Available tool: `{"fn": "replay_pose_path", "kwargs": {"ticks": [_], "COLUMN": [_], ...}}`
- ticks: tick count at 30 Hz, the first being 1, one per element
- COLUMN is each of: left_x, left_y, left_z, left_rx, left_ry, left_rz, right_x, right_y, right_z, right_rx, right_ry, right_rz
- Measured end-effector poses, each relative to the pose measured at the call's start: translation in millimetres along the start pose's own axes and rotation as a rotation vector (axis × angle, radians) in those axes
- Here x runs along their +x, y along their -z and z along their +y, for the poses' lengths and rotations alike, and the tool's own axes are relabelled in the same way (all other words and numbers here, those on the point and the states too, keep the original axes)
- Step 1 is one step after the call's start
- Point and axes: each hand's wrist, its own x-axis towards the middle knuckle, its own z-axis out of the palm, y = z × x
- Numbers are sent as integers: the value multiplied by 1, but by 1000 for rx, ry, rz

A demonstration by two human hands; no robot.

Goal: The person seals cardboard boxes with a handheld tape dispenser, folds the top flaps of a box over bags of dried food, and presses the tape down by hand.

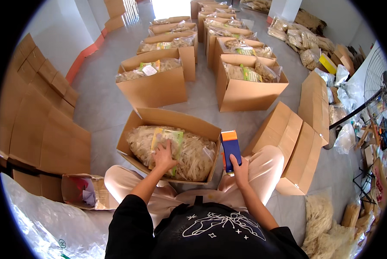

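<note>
An open cardboard box between my knees holds clear bags of pale, dried, flaky material. On them lies a green-and-yellow printed packet, with my left hand resting across it, fingers spread. Just outside the box's right side, my right hand grips a long blue-and-orange object, held upright; its exact kind is unclear.
Two rows of filled cartons stand ahead. Closed cartons lie by my right knee, near a fan and bags. Stacked cardboard leans at left, beside a small open box and plastic sheeting. Sacks line the back right.
</note>
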Motion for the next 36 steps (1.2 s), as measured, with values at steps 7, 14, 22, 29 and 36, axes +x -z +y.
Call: {"fn": "replay_pose_path", "kwargs": {"ticks": [7, 14, 22, 29, 36], "left_x": [-5, -19, -6, 28, -6], "left_y": [38, 14, 6, -15, -26], "left_z": [14, 67, 85, 58, 103], "left_rx": [-469, -102, 125, -403, 128], "left_ry": [-246, -466, -366, -540, -464], "left_rz": [1, -117, -230, -236, -202], "right_x": [6, 7, 6, 7, -4], "right_y": [-11, -8, -9, -13, -8], "right_z": [19, 36, 33, 35, 11], "right_rx": [-17, -113, -82, -73, -276], "right_ry": [14, 55, 63, 73, 212], "right_rz": [41, 50, 29, 23, 90]}}
